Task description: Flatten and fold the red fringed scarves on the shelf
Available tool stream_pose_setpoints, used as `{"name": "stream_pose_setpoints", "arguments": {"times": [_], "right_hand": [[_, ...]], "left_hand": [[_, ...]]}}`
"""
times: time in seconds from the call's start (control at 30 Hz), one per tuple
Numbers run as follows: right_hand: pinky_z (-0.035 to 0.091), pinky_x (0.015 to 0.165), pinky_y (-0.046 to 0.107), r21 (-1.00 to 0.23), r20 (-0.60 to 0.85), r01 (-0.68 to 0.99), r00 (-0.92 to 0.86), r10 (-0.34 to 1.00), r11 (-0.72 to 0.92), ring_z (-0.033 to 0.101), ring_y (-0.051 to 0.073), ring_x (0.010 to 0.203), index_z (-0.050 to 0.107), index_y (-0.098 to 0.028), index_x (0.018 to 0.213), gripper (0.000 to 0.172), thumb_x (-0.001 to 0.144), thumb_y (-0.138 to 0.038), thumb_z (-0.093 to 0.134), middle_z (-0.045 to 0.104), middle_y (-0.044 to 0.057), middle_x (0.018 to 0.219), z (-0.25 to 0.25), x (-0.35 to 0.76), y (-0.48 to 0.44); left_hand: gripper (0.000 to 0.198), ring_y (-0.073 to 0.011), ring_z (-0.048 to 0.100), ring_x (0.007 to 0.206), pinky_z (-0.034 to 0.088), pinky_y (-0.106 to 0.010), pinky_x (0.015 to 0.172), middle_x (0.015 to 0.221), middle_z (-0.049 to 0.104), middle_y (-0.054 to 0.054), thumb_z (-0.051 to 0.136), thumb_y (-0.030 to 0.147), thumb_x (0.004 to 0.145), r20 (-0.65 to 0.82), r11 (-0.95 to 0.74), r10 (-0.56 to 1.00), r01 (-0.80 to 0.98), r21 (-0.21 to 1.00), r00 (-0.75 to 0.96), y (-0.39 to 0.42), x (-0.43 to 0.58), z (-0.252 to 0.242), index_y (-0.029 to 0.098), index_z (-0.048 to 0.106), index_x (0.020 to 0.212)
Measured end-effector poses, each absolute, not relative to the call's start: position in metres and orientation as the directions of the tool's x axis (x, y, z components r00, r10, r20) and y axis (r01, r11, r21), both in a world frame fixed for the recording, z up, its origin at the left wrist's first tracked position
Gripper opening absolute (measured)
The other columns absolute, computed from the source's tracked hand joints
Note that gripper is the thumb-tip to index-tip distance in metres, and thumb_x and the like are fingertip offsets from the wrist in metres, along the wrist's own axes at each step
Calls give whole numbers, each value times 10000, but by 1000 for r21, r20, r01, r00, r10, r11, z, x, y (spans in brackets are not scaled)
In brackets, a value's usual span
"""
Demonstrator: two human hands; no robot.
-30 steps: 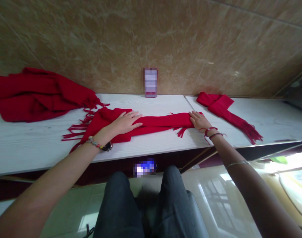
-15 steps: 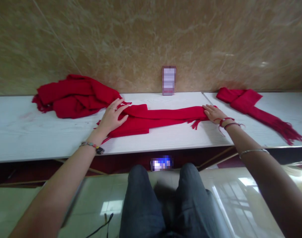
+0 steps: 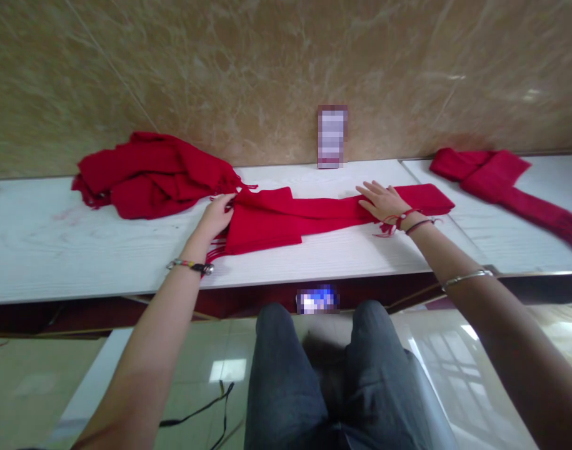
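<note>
A red scarf point(image 3: 267, 222) with fringed ends lies folded lengthwise on the white countertop, its left part wider than its right. My left hand point(image 3: 219, 215) is at the wide left end, fingers curled round the edge and closed on the cloth; the fingertips are partly hidden. Fringe hangs out below that hand. My right hand point(image 3: 382, 201) rests palm down across the narrow part, open with fingers spread. Beyond its wrist, the scarf's right end forms a flat folded strip.
A heaped red cloth point(image 3: 157, 178) with fringe lies to the left against the marble wall point(image 3: 267, 75). Another fringed red scarf point(image 3: 496, 178) lies bent at the right. A blurred-out upright card or phone point(image 3: 331, 139) leans on the wall. The white countertop point(image 3: 102, 256) has a front edge near my knees.
My left hand has gone from lying spread on the scarf to gripping its left edge. My right hand has slid left along the scarf, uncovering its right end. The view has shifted slightly.
</note>
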State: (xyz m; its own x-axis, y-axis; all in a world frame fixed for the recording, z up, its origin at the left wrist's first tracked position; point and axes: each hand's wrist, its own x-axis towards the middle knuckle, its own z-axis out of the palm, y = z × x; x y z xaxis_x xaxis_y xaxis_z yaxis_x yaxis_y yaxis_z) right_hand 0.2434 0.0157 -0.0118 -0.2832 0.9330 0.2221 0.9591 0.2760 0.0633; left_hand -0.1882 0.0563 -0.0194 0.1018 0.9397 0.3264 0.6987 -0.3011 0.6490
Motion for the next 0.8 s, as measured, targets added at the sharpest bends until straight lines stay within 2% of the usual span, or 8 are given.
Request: {"name": "stream_pose_setpoints", "arguments": {"times": [0.13, 0.23, 0.37, 0.53, 0.7, 0.8], "right_hand": [[276, 1042, 539, 67, 172, 960, -280, 944, 273, 383, 252, 1300, 437, -215, 1348, 482, 936, -373, 243, 460, 80, 1396, -26, 241, 12], [274, 1044, 517, 65, 181, 960, -278, 943, 271, 390, 241, 1295, 449, -215, 1339, 489, 937, -383, 229, 467, 73, 1391, -28, 247, 12], [295, 1028, 502, 59, 202, 962, -274, 940, 267, 434, 238, 1261, 476, -230, 1316, 490, 932, -407, 229, 502, 67, 1361, -30, 254, 15], [309, 1017, 524, 48, 199, 970, -244, 949, 239, 444, 248, 1252, 478, -265, 1316, 468, 920, -396, 266, 503, 62, 1360, -33, 270, 17], [319, 1017, 531, 51, 135, 980, -199, 971, 194, 429, 243, 1265, 462, -258, 1329, 475, 918, -388, 262, 485, 74, 1375, -31, 288, 17], [326, 1016, 526, 41, 119, 978, -210, 970, 206, 430, 248, 1264, 483, -247, 1308, 482, 909, -403, 263, 485, 78, 1374, -29, 291, 17]], "left_hand": [[613, -230, 550, 1134, 432, -360, 980, 1280, 552, -124, 628, 286, 696, 310, -364, 931, 579, 730, 194, 54, -186, -23, 148, 477, 1274], [775, -256, 475, 1221, 373, -385, 1037, 1359, 465, -165, 679, 333, 662, 294, -368, 930, 595, 714, 221, 54, -186, -25, 122, 386, 1348], [828, -307, 295, 1345, 233, -462, 1108, 1455, 336, -158, 690, 332, 667, 267, -276, 953, 766, 581, 141, 52, -187, -23, 177, 334, 1399], [936, -394, 69, 1392, 151, -592, 1078, 1521, 166, -164, 662, 388, 705, 90, -37, 996, 928, 371, 4, 39, -194, -6, 204, 156, 1470], [975, -425, 32, 1382, 155, -596, 1061, 1521, 90, -222, 628, 494, 753, -1, 127, 992, 971, 203, -130, 20, -252, 16, 161, 69, 1479], [963, -443, 28, 1376, 161, -632, 1039, 1521, 85, -221, 618, 530, 757, 40, 243, 968, 966, 90, -247, 8, -293, 28, 173, 87, 1477]]}}
